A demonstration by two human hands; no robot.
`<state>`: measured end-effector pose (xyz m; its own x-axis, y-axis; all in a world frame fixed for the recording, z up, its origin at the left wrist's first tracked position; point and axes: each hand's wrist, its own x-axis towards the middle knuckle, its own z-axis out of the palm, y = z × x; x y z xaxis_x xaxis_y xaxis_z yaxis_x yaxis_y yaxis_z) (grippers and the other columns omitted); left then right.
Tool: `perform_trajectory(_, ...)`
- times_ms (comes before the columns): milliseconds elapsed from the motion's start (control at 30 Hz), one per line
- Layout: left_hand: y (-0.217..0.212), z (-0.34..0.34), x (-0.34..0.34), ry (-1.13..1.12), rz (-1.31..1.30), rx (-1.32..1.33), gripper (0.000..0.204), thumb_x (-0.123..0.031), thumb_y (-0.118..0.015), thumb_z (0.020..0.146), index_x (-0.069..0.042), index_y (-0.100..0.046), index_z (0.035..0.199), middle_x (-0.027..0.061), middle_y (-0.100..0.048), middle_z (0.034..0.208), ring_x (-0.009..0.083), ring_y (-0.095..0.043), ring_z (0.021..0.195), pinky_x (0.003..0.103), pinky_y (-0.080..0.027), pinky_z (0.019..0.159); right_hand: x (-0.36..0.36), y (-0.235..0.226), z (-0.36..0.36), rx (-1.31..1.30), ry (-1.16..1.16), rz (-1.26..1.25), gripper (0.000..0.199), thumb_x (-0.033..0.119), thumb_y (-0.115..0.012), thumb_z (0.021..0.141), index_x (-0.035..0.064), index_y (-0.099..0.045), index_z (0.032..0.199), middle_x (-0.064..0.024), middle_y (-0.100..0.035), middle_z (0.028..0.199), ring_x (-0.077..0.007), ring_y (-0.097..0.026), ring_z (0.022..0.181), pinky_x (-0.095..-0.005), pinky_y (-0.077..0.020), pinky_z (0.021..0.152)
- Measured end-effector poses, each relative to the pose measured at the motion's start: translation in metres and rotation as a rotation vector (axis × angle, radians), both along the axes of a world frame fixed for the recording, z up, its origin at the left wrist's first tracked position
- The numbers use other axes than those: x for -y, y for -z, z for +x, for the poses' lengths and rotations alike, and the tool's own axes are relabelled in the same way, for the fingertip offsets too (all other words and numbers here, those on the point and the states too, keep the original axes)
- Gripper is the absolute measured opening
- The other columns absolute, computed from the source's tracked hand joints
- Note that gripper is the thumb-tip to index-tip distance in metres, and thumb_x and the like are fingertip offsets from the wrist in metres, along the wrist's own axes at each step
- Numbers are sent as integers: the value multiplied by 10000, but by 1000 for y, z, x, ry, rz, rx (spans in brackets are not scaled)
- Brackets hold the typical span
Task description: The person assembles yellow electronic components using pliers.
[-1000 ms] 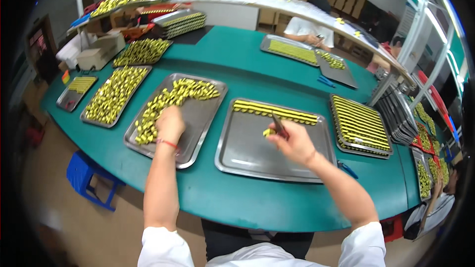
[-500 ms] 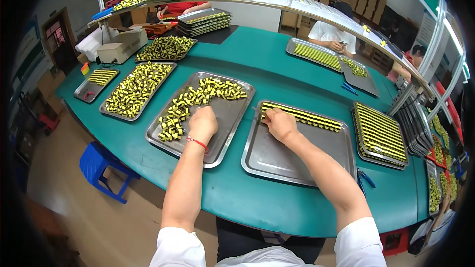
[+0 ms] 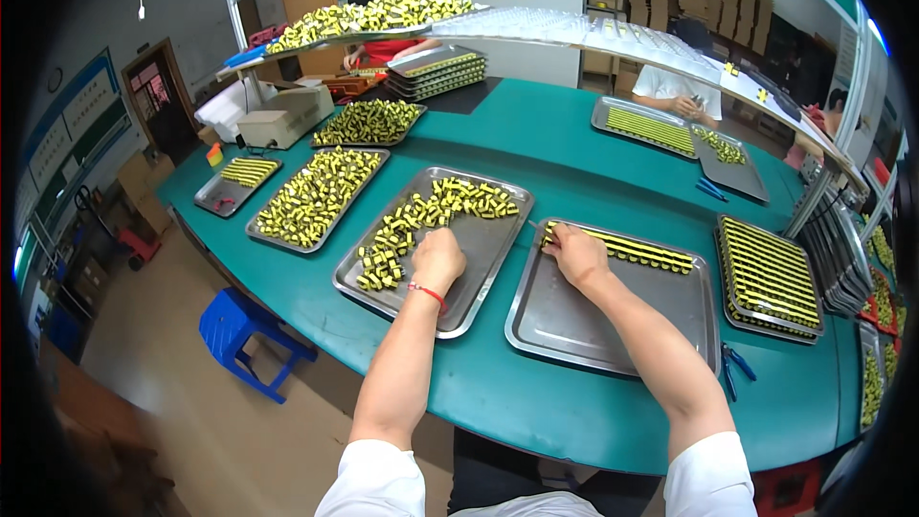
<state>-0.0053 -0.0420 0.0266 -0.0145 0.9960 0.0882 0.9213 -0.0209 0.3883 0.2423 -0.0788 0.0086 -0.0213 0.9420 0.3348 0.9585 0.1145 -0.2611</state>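
Observation:
My left hand [image 3: 438, 260], with a red cord bracelet at the wrist, is closed over the middle tray [image 3: 479, 302], beside loose yellow-and-black components [image 3: 383, 266]. Its fingertips are hidden beneath the hand, so what they hold cannot be made out. At the far left corner of the right tray [image 3: 574, 325], my right hand [image 3: 579, 257] pinches a small yellow-and-black component at the left end of a neat row [image 3: 643, 251]. That row runs along the tray's far edge. Bare metal shows on the near part of this tray.
Filled trays stand right [image 3: 771, 278] and left [image 3: 319, 196]. Blue-handled pliers [image 3: 735, 369] lie by the right tray's near corner. An overhead shelf [image 3: 536, 27] crosses the far side. Co-workers sit across the green table [image 3: 536, 124]. A blue stool [image 3: 251, 340] stands at left.
The whole view has shifted, so the table sits farther right and lower. Both hands keep nearly the same places over their trays, and the row looks unchanged.

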Motion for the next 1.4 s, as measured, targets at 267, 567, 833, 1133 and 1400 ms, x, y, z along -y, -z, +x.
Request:
perform_trajectory(267, 19, -10, -10, 150, 448, 244, 293, -85, -644, 857, 32, -574, 1115, 202, -681, 923, 367, -670, 862, 433, -528, 795, 138, -32, 20, -880, -205, -289, 187, 53, -574, 843, 19, -516, 1018, -66, -570, 801, -157, -597, 649, -322, -473, 565)
perform_trajectory(567, -54, 105, 84, 534, -559, 1680, 225, -186, -636, 957, -60, -574, 1132, 34, -577, 849, 78, -445, 655, 243, -371, 551, 242, -17, 77, -1615, -212, -584, 300, -79, -423, 756, 21, -504, 1027, -184, -639, 826, -236, -629, 662, -275, -404, 498)
perform_trajectory(833, -3, 162, 172, 708, -188, 1192, 293, -53, -707, 893, -2, -588, 1155, 20, -625, 973, 63, -567, 839, 225, -486, 728, 241, -21, 69, -1948, -486, -703, 332, -54, -449, 780, -44, -491, 1110, -290, -633, 986, -391, -680, 859, -373, -578, 616)
perform_trajectory(1133, -3, 150, 167, 1030, 289, 834, 395, 125, -678, 707, 28, -622, 1085, 85, -612, 878, 147, -576, 717, 244, -439, 593, 244, -24, 70, -2000, -586, -1007, 356, -107, -413, 724, -60, -502, 1066, -266, -612, 991, -407, -678, 915, -395, -603, 617)
perform_trajectory(1400, 0, 144, 176, 859, -275, 1211, 429, -1, -726, 831, 2, -560, 1227, 65, -607, 922, 113, -566, 773, 252, -455, 654, 248, -20, 73, -2144, -743, -1012, 340, -55, -443, 768, -48, -494, 1105, -251, -610, 1027, -381, -673, 950, -397, -621, 691)
